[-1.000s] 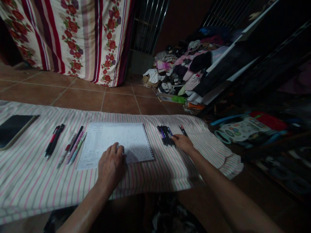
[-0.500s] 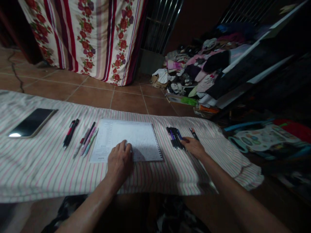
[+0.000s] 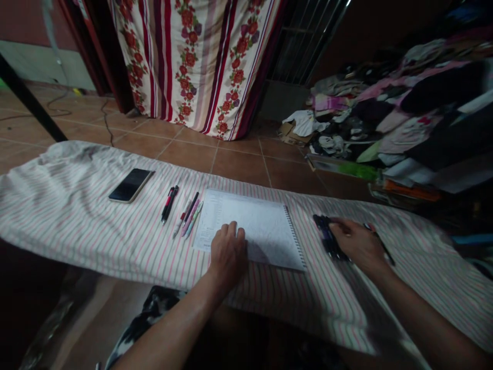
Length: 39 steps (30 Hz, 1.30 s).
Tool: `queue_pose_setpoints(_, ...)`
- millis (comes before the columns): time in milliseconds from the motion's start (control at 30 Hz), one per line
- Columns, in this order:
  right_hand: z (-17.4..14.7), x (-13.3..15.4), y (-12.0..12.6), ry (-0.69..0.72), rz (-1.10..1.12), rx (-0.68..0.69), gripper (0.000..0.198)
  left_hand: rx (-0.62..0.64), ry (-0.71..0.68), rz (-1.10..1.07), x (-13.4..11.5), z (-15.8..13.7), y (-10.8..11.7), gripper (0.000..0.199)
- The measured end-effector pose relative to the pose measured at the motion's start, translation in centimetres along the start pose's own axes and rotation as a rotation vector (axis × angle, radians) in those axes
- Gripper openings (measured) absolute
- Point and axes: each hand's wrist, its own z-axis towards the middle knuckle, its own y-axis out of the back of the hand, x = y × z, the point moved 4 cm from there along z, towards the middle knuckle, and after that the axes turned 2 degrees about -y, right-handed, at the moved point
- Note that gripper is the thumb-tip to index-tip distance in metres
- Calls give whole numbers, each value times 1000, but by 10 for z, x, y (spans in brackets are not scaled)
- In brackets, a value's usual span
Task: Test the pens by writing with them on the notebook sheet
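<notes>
My left hand point(image 3: 230, 252) rests with curled fingers on the lower part of a spiral notebook point(image 3: 265, 221) with white pages. Whatever may be under those fingers is hidden. To the right of the spiral binding, several dark pens point(image 3: 327, 237) lie side by side in a row. My right hand point(image 3: 358, 244) is closed at the right side of this row, its fingertips on the pens' upper part. Part of the row is covered by the hand. Another dark pen point(image 3: 381, 244) with a reddish end lies just beyond the right hand, partly hidden.
Left of the notebook lie several light and purple pens point(image 3: 187, 216), then black and red pens point(image 3: 169, 204) and a smartphone point(image 3: 131, 185). A striped cloth point(image 3: 131, 231) covers the table. Beyond are a flowered curtain point(image 3: 208, 67) and a clothes heap point(image 3: 370, 108).
The camera view has swung left, so everything appears further right. My right hand now covers more of the pens' right side. My left hand stays on the notebook.
</notes>
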Motion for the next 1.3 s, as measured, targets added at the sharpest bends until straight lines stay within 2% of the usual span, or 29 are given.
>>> queue_pose_setpoints(167, -22, 80, -15, 127, 289, 101, 35, -51, 14, 0, 11, -1, 7, 12)
queue_pose_setpoints(233, -34, 112, -24, 218, 378, 121, 34, -70, 17, 3, 16, -2, 11, 12)
queue_pose_setpoints(333, -50, 150, -40, 343, 393, 130, 34, -89, 34, 21, 26, -4, 16, 13)
queue_pose_setpoints(433, -63, 170, -54, 463, 358, 115, 33, -113, 55, 53, 39, -7, 22, 15)
queue_pose_setpoints(533, -73, 175, -65, 538, 320, 90, 31, -123, 72, 81, 54, -10, 27, 17)
queue_pose_setpoints(733, -81, 175, -76, 550, 146, 18, 31, -135, 134, 107, 89, -17, 39, 20)
queue_pose_setpoints(1067, -83, 180, -73, 561, 74, -29, 31, -211, 317, 171, 146, -31, 54, 24)
queue_pose_setpoints(1300, -83, 179, -73, 565, 87, -29, 32, -196, 376, 223, 165, -29, 52, 26)
